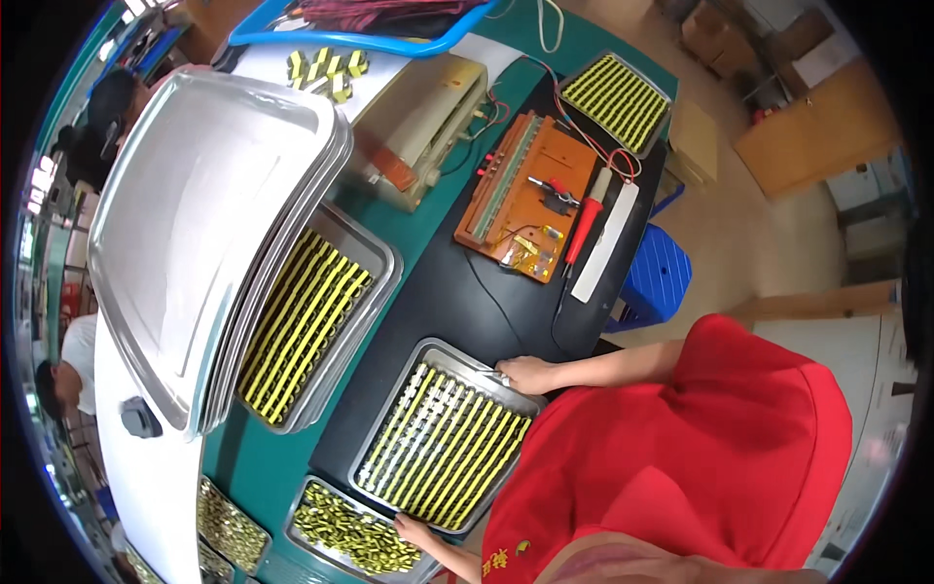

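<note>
A metal tray of small yellow-and-black parts in straight rows lies on the black mat in front of me. At its near left corner my left hand grips the rim, the thumb on top. My right hand is closed at the tray's far right corner, with something thin and pale at its fingertips that is too small to name. Beside my left hand, a second metal tray holds a loose heap of similar yellow-and-black parts, partly under the first tray's edge.
Stacked empty trays lean over another filled tray at left. Beyond the mat are a metal box device, an orange fixture board, a red-handled tool and a white strip. A blue stool stands right of the table.
</note>
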The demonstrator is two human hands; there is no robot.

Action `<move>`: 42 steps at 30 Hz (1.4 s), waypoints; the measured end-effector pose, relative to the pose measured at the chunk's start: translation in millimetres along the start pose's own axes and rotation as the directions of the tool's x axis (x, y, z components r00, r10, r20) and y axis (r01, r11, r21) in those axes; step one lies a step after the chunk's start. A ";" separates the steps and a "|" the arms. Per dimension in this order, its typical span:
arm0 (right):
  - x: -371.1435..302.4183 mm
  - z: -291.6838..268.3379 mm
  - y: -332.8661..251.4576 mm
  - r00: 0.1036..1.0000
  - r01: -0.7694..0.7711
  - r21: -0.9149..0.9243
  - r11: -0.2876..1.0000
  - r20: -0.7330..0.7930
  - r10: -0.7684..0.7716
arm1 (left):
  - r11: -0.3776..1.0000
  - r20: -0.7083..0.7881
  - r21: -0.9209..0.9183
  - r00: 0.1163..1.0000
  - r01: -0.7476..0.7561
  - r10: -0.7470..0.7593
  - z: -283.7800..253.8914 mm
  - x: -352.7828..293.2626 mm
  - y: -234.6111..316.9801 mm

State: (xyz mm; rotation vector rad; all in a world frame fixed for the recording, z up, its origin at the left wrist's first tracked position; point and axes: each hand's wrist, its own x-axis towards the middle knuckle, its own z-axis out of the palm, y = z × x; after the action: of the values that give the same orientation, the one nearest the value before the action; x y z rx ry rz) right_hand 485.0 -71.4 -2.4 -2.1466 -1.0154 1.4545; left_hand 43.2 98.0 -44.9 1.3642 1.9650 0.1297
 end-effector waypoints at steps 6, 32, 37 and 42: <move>7.1 -16.7 -21.8 0.949 0.103 0.047 0.994 -0.303 -0.084 | 0.951 -0.130 -0.308 0.990 0.004 -0.046 17.7 -10.8 8.9; -58.3 -254.7 100.3 0.717 0.375 0.092 0.922 -0.660 -0.225 | 0.852 -0.015 -0.522 0.999 -0.034 0.030 99.0 -236.9 233.6; -89.0 -352.6 179.1 0.612 0.317 0.010 0.948 -0.766 -0.197 | 0.845 0.140 -0.534 0.983 -0.028 0.121 170.9 -292.9 341.2; -132.3 -462.5 260.5 0.648 0.174 0.138 0.975 -0.761 -0.008 | 0.878 0.445 -0.473 0.842 -0.068 0.305 243.6 -334.8 443.2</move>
State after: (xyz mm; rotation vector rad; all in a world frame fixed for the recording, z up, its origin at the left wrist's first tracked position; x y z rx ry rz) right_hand 970.6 -298.5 106.6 -2.1707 -0.5958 0.4401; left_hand 592.2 -69.2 151.4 1.1383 1.2530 0.2641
